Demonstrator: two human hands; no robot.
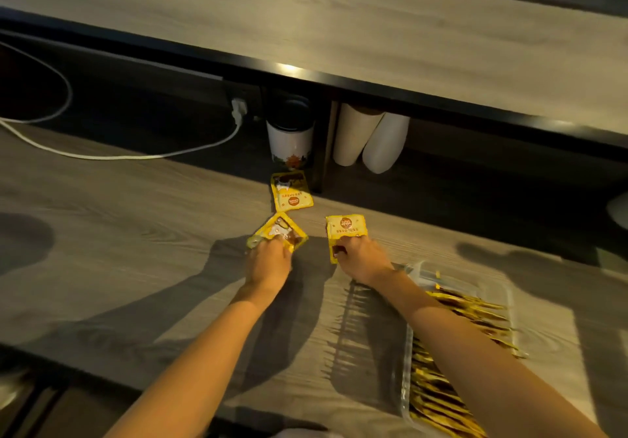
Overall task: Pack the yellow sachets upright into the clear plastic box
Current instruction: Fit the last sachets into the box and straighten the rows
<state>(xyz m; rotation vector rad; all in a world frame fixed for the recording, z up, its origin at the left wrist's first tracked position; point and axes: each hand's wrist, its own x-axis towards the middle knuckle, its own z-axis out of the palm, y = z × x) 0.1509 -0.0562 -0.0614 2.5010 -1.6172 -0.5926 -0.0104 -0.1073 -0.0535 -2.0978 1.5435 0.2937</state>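
left hand [268, 262] fingers pinch left sachet [276, 232] | right hand [364, 258] fingers pinch right sachet [346, 228] | 1 loose sachet [291, 192] beyond

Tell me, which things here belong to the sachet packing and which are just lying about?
Part of the job: left hand gripping the left sachet; right hand gripping the right sachet; loose sachet beyond them; clear box with packed sachets standing in it.

Just lying about: white cable; lidded cup; stacked paper cups under the shelf.

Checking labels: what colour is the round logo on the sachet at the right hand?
Orange-red round logo on the yellow sachet; head view.
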